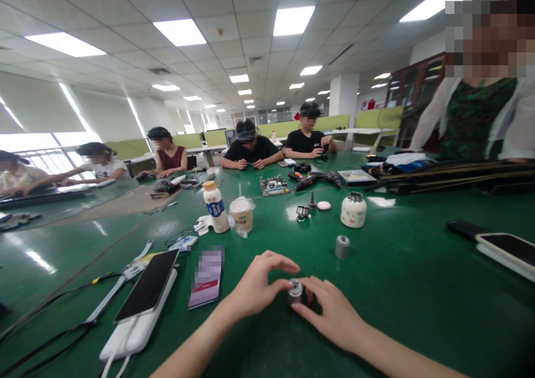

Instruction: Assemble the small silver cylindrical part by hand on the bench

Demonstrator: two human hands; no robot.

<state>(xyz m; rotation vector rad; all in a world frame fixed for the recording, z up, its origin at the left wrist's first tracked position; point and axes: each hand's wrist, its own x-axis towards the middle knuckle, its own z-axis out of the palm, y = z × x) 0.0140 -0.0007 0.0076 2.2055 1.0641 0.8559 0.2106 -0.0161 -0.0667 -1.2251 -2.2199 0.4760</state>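
Your green table (418,305) carries, toward your edge, a small metal cylinder (296,296); your right hand (334,311) grips it between thumb and fingers, while your left hand (257,282) curves open, thumb at its top. Beyond it stand a second cylinder (343,248) and a white jar (353,211), and a circuit board (274,186) lies nearer the far edge.

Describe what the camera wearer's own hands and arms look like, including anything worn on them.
The left hand and right hand are ungloved, with slender fingers. No ring, watch or bracelet shows. Both forearms are bare as far as the view reaches, without sleeves, cables or visible markings.
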